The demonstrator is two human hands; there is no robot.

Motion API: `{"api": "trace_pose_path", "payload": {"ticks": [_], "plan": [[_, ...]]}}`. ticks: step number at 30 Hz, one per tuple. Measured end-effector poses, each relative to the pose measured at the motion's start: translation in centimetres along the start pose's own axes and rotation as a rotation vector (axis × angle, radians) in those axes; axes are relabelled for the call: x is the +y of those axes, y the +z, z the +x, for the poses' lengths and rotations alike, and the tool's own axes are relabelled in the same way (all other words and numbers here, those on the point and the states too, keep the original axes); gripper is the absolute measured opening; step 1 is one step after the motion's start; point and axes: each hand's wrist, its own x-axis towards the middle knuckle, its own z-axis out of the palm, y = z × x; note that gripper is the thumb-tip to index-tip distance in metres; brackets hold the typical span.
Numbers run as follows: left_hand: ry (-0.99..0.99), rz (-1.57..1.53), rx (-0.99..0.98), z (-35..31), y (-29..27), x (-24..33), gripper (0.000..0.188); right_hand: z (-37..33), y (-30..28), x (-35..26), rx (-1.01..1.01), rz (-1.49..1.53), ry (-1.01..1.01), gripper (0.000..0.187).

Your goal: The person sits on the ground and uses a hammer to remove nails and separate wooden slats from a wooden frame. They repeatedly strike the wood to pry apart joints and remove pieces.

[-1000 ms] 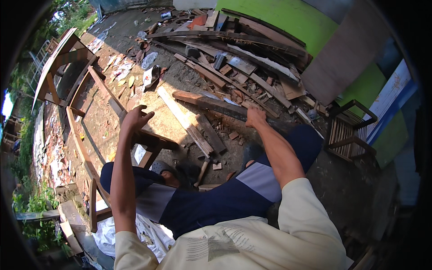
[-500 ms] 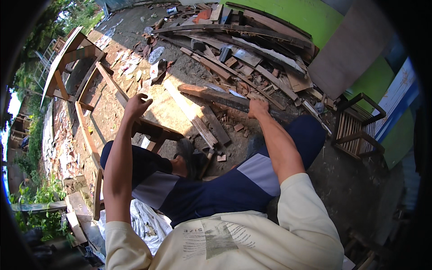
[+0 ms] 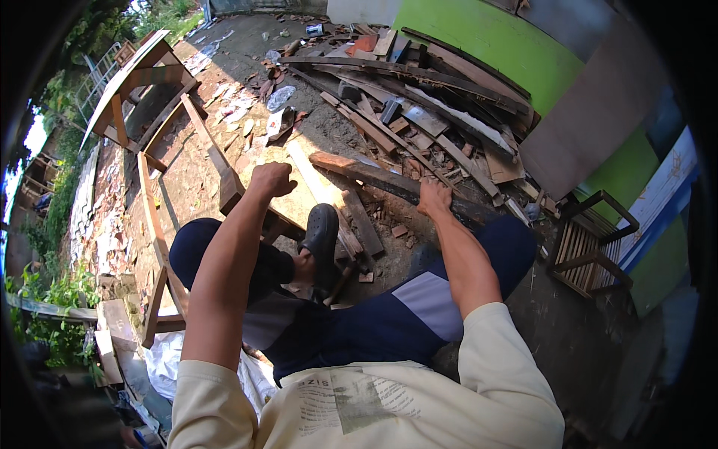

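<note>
Beside a jumbled, brown-grey scrap-wood pile [image 3: 426,120], a long dark-brown timber [image 3: 366,173] is slanting; right hand [image 3: 434,197] is gripping it, fingers wrapped over; left hand [image 3: 272,180] is hovering, curled fist-like, seemingly empty.

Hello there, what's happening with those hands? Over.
Right hand gripping dark wooden beam. Left hand curled, nothing visible in it. Pale wooden strip near beam's end; scrap pile beyond.
</note>
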Motion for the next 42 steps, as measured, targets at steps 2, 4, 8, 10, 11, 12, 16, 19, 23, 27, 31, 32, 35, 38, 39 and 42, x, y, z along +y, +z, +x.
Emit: {"api": "trace_pose_path", "payload": {"ticks": [2,4,8,10,11,12,16,19,23,27,31,32,35,38,39,42], "plan": [[0.092,-0.045,0.060,0.9,0.3,2.2,0.054,0.8,0.5,0.3,0.119,-0.024,-0.019,0.064],[0.167,-0.039,0.012,2.0,-1.3,6.5,0.054,2.8,2.3,3.2,0.225,-0.075,0.005,0.061],[0.339,-0.031,0.010,1.3,-4.6,11.1,0.052,2.5,3.2,4.7,0.328,-0.073,-0.023,0.062],[0.366,-0.059,0.062,1.8,-4.4,11.2,0.047,1.0,1.9,3.1,0.273,0.014,-0.020,0.066],[0.375,-0.046,0.067,1.9,-5.6,12.1,0.044,0.7,1.7,3.2,0.303,0.044,0.000,0.072],[0.387,-0.033,0.072,2.2,-6.5,12.6,0.040,0.6,1.3,3.4,0.255,0.080,0.040,0.074],[0.512,0.002,0.048,6.0,-7.2,14.1,0.052,-0.1,0.0,5.2,0.176,0.217,0.136,0.083],[0.558,-0.043,0.031,8.1,-6.6,14.5,0.049,-1.3,-0.8,6.0,0.194,0.256,0.152,0.087],[0.638,0.045,-0.085,11.7,-3.2,14.6,0.028,-2.3,-1.3,6.3,0.257,0.296,0.142,0.086],[0.766,0.051,-0.152,12.0,-3.3,17.6,0.022,-3.8,-0.7,8.3,0.287,0.238,0.161,0.087],[0.855,-0.025,-0.125,12.4,-5.0,18.4,0.025,-4.6,-1.0,8.7,0.316,0.182,0.152,0.085],[0.863,-0.053,-0.097,12.7,-5.5,18.6,0.027,-4.5,-1.2,8.5,0.331,0.168,0.144,0.085],[0.883,-0.121,-0.040,13.2,-7.0,19.4,0.038,-3.9,-2.1,7.3,0.370,0.105,0.135,0.083],[0.837,-0.213,-0.047,12.8,-8.2,19.8,0.044,-2.7,-4.4,5.4,0.439,0.146,0.087,0.079],[0.824,-0.182,-0.067,12.5,-8.4,19.8,0.044,-1.7,-5.0,4.6,0.446,0.149,0.082,0.077],[0.812,-0.116,-0.084,12.2,-8.8,19.6,0.048,1.2,-6.3,3.0,0.421,0.144,0.067,0.076]]}}
